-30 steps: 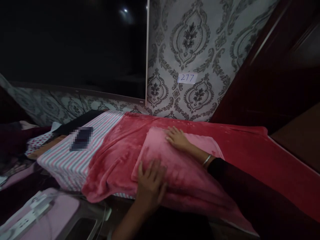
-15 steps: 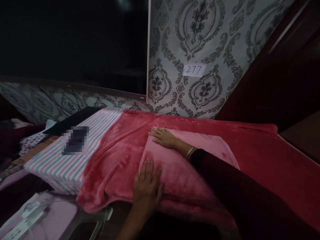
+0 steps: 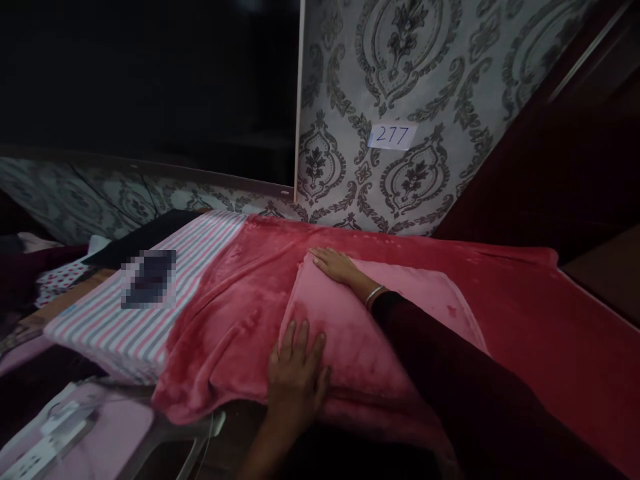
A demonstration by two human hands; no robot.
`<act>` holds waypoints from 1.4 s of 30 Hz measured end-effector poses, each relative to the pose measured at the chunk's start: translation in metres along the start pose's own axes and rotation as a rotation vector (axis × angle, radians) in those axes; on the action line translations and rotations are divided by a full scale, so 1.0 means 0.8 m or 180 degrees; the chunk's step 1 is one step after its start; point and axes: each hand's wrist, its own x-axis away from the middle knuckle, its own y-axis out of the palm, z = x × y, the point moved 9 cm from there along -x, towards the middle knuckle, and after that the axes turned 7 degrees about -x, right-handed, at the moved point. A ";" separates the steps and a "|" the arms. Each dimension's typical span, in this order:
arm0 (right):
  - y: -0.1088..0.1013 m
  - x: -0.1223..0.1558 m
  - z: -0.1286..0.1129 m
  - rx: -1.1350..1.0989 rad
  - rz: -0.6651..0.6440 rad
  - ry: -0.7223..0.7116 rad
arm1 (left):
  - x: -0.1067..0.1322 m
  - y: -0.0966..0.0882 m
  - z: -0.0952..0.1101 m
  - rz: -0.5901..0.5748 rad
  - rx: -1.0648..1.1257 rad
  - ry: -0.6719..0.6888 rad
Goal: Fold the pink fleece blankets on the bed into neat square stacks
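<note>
Grey damask wallpaper (image 3: 400, 67) rises behind the bed, with a small white paper label (image 3: 392, 135) reading 277 stuck to it. A deep red plush blanket (image 3: 240, 300) covers most of the bed and lies over a pink, grey and white striped sheet (image 3: 100, 320) at the left.

On the blanket lies a paler pink plush piece (image 3: 350, 340); whether it is a pillow or a folded layer I cannot tell. My left hand (image 3: 295, 377) rests flat on its near corner by the bed's edge, fingers spread. My right hand (image 3: 336, 265) lies palm down on its far corner, fingers straight and together, with a thin silver bangle (image 3: 374, 294) at the wrist above my dark sleeve (image 3: 450, 373). Neither hand grips anything.
</note>
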 end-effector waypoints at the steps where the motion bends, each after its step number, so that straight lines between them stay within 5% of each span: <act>1: -0.004 0.002 -0.003 0.0037 -0.0005 0.0052 | 0.000 0.000 0.001 -0.0025 -0.0017 0.0024; 7: -0.035 0.042 -0.037 0.0207 0.0092 0.0301 | -0.003 0.000 0.001 -0.0062 -0.0142 0.0079; 12: -0.026 0.149 -0.076 0.0166 0.0160 -0.0302 | -0.009 0.000 0.002 -0.0407 -0.0105 0.0067; 18: -0.003 0.255 -0.077 0.0158 0.0054 -0.0267 | -0.048 -0.027 -0.002 -0.0852 0.0151 0.0018; 22: 0.021 0.268 -0.092 0.0180 0.0154 -0.0284 | -0.076 -0.013 0.001 -0.1137 0.0123 0.0191; 26: 0.042 0.272 -0.098 0.0271 0.0352 -0.0189 | -0.070 0.029 -0.002 -0.1624 -0.0028 0.0338; 30: 0.048 0.274 -0.098 0.0301 0.0439 -0.0189 | -0.064 0.042 -0.006 -0.1760 -0.0075 0.0391; 38: 0.029 0.273 -0.102 0.0125 0.0422 -0.0157 | -0.069 0.042 -0.013 -0.2095 -0.0132 0.0128; 42: -0.003 0.303 -0.054 0.0075 0.0563 0.0269 | -0.073 0.041 -0.013 -0.2133 -0.0072 0.0135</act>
